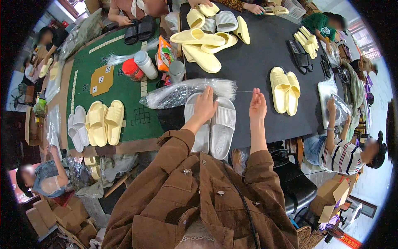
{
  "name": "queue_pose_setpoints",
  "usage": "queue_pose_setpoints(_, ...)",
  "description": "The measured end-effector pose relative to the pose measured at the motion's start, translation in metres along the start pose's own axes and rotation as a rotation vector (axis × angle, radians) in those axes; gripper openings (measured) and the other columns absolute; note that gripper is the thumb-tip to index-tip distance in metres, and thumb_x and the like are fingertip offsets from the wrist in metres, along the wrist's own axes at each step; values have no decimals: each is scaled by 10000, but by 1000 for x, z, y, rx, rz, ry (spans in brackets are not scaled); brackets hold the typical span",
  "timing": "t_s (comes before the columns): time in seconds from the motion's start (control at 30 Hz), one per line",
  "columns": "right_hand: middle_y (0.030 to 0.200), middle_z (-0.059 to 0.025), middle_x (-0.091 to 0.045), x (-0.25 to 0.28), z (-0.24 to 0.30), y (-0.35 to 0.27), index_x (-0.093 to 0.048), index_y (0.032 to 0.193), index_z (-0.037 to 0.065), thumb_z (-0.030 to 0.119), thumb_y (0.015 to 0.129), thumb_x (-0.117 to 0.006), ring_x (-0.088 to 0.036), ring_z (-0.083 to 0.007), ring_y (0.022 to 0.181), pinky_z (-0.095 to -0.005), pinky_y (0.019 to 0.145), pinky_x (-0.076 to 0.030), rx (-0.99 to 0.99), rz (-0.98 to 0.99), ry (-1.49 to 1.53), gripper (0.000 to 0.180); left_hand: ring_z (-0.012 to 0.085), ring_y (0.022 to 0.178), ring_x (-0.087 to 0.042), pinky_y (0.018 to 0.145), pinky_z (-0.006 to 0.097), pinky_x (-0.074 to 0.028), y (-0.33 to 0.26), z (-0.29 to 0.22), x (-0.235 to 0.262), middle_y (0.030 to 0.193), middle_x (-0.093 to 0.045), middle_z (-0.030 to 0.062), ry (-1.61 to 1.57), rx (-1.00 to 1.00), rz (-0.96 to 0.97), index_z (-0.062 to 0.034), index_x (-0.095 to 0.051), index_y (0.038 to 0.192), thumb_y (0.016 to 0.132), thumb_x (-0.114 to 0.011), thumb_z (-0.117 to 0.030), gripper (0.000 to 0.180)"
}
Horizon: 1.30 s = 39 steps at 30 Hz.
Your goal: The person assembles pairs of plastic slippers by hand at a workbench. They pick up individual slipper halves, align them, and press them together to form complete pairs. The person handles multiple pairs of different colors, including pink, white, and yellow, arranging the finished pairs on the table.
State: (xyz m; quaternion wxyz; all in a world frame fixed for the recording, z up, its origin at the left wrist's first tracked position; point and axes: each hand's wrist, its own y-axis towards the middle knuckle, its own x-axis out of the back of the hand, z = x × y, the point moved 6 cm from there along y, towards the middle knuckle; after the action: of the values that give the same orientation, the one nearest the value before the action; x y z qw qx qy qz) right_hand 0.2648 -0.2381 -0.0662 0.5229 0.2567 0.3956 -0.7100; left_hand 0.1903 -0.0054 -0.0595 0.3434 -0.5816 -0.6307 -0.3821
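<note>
A pair of grey slide slippers (222,129) lies at the table's near edge in front of me. Across the left slipper's strap rests my left hand (204,107), fingers stretched forward to a bundle of thin clear plastic strands (174,94) in a clear bag. The undersides of these fingers are hidden. My right hand (258,106) is raised to the right of the slippers, its fingertips pinched on one fine clear strand (245,91) that runs toward the bundle's right end.
Yellow slippers (285,91) stand to the right, with a mixed pile (203,39) ahead. More pairs (104,122) sit on the green board at left. A red-lidded jar (132,69), a white bottle (146,65) and a grey cup (177,71) stand beyond the bundle. Several people work around the table.
</note>
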Motion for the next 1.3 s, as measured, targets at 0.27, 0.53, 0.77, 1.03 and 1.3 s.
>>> queue_pose_setpoints(0.27,756,-79,-535,46,95,16,-493,752,-12,22,883,-486,-531,-140,678,-213,611,-501,215,-225,100,135,295,1299,-355,1049,405,-281,-1,3,-2,1454,-299,186,-14,11,8,47,-332,1367,885,-509,-319,631)
queue_pose_setpoints(0.53,723,-40,-504,-21,36,-53,-512,773,43,170,887,-556,-492,-130,663,-243,619,-416,-75,63,-600,177,301,1296,-357,1047,407,-288,1,5,-2,1474,-255,186,-6,41,22,60,-298,1378,885,-504,-332,662)
queue_pose_setpoints(0.77,641,11,-443,47,177,-17,-448,717,74,26,873,-462,-433,-81,584,-189,524,-383,434,-92,-47,164,307,1304,-344,1056,412,-278,2,9,-5,1480,-236,194,17,52,68,75,-263,1386,878,-517,-333,699)
queue_pose_setpoints(1.03,663,-9,-479,65,245,-76,-468,787,76,78,847,-496,-445,-102,583,-209,508,-326,717,-227,-109,66,285,1332,-313,1081,415,-251,5,9,-13,1490,-214,187,27,77,91,68,-261,1392,893,-481,-370,699)
queue_pose_setpoints(1.3,883,-89,-573,6,270,-145,-465,1042,36,81,923,-506,-570,-184,804,-270,721,-485,1030,-212,-465,134,311,1188,-455,1001,436,-347,-6,0,18,1368,-385,175,-139,-50,-185,41,-491,1225,841,-549,-129,423)
